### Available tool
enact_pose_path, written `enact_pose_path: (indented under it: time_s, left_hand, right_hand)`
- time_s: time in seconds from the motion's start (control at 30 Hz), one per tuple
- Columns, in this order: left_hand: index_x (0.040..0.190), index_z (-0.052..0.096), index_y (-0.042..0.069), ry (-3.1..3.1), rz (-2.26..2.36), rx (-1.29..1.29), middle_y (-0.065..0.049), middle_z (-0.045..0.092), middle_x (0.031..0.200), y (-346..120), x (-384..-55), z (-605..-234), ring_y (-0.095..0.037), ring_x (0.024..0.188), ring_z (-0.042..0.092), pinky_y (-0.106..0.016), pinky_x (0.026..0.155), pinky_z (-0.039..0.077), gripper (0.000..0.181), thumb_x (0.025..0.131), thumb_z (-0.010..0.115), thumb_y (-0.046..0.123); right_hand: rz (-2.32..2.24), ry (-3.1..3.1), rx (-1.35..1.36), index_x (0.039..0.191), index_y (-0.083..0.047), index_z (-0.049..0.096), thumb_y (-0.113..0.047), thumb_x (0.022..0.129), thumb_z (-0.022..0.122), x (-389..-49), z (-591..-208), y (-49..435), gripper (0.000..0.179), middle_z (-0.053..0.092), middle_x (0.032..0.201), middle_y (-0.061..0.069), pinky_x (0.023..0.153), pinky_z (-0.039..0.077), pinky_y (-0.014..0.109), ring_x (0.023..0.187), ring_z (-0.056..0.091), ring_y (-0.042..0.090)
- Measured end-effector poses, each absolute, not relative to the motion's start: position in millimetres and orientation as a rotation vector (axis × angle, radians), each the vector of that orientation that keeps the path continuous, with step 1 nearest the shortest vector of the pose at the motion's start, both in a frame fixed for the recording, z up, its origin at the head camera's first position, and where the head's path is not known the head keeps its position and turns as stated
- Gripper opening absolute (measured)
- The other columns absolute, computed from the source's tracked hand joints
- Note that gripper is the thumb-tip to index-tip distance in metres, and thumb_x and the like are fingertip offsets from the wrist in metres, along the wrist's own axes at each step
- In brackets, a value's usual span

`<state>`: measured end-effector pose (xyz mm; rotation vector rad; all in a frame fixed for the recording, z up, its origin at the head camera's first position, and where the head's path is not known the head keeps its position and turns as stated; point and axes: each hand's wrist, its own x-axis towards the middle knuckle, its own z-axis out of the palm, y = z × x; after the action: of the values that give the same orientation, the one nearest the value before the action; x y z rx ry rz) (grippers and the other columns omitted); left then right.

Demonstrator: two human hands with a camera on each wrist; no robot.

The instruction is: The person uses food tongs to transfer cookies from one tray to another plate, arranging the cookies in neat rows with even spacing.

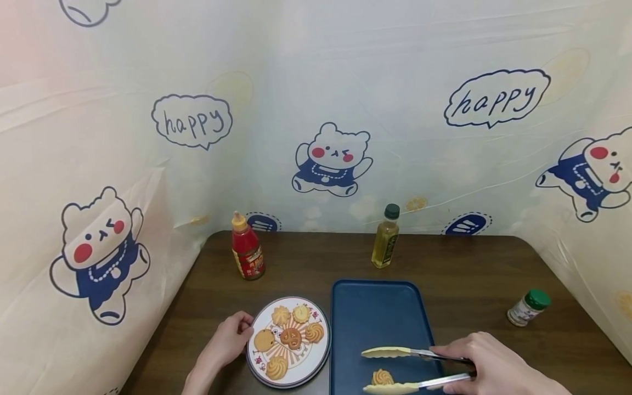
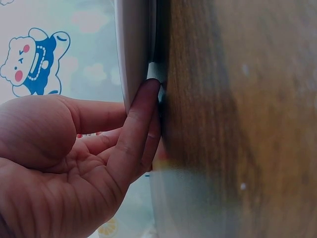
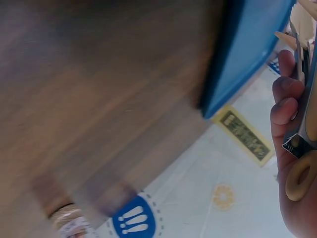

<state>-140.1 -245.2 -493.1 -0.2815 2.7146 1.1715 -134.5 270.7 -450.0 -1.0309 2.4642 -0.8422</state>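
My left hand (image 1: 229, 340) pinches the left rim of a white plate (image 1: 316, 315); in the left wrist view its thumb lies on one side of the rim (image 2: 133, 44), fingers on the other. Several cookies lie on the plate, among them a bear-faced one (image 1: 291, 338) in the middle and a swirled one (image 1: 277, 367) near the front. My right hand (image 1: 486, 365) grips metal tongs (image 1: 446, 380) with cream tips, held spread over the blue tray (image 1: 380, 312). One swirled cookie (image 1: 382, 377) lies on the tray between the tips, close to the nearer one.
A red sauce bottle (image 1: 248, 249) stands behind the plate, and an oil bottle (image 1: 385, 238) behind the tray. On the right is a small green-capped jar (image 1: 528, 307). Patterned cloth (image 1: 405, 153) hangs along the back and sides of the dark wooden table (image 1: 306, 258).
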Motion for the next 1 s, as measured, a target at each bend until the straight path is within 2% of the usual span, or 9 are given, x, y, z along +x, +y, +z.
enact_pose_path:
  time_s: [0.07, 0.27, 0.37, 0.7, 1.0]
  left_hand:
    - [0.105, 0.06, -0.003, 2.713, 1.172, -0.288, -0.007, 0.053, 0.084, -245, -140, -493, -0.02, 0.075, 0.052, -0.034, 0.062, 0.047, 0.01, 0.095, 0.06, -0.001]
    - [0.106, 0.06, -0.003, 2.704, 1.17, -0.293, -0.007, 0.053, 0.084, -244, -141, -492, -0.02, 0.075, 0.052, -0.033, 0.062, 0.047, 0.011, 0.095, 0.06, -0.001]
    - [0.106, 0.06, -0.004, 2.703, 1.17, -0.291, -0.007, 0.053, 0.085, -244, -141, -491, -0.02, 0.075, 0.052, -0.034, 0.062, 0.047, 0.011, 0.095, 0.06, -0.001]
    - [0.105, 0.06, -0.003, 2.689, 1.189, -0.303, -0.007, 0.053, 0.084, -245, -140, -493, -0.02, 0.074, 0.052, -0.033, 0.061, 0.047, 0.01, 0.095, 0.059, -0.002]
    - [0.105, 0.061, -0.003, 2.703, 1.173, -0.297, -0.007, 0.053, 0.084, -245, -140, -493, -0.02, 0.074, 0.052, -0.033, 0.062, 0.047, 0.011, 0.095, 0.06, -0.001]
  right_hand:
    - [-0.816, 2.488, -1.046, 0.127, -0.008, 0.068, -0.046, 0.089, 0.071, -134, -454, 276, 0.054, 0.071, 0.114, -0.005, 0.073, 0.055, 0.026, 0.092, 0.065, 0.002]
    - [-0.908, 2.472, -1.082, 0.125, -0.005, 0.069, -0.037, 0.09, 0.074, -128, -468, 286, 0.047, 0.072, 0.107, -0.007, 0.06, 0.05, 0.022, 0.076, 0.059, -0.003]
    - [-0.947, 2.461, -1.106, 0.124, -0.006, 0.07, -0.033, 0.089, 0.075, -127, -473, 289, 0.044, 0.072, 0.104, -0.008, 0.057, 0.049, 0.021, 0.074, 0.057, -0.004]
    - [-0.95, 2.492, -1.151, 0.123, -0.007, 0.071, -0.032, 0.086, 0.078, -124, -485, 299, 0.045, 0.072, 0.103, -0.008, 0.055, 0.047, 0.02, 0.071, 0.055, -0.005]
    - [-0.989, 2.492, -1.2, 0.124, -0.009, 0.071, -0.027, 0.087, 0.077, -123, -492, 299, 0.041, 0.073, 0.104, -0.007, 0.059, 0.051, 0.021, 0.075, 0.059, -0.005]
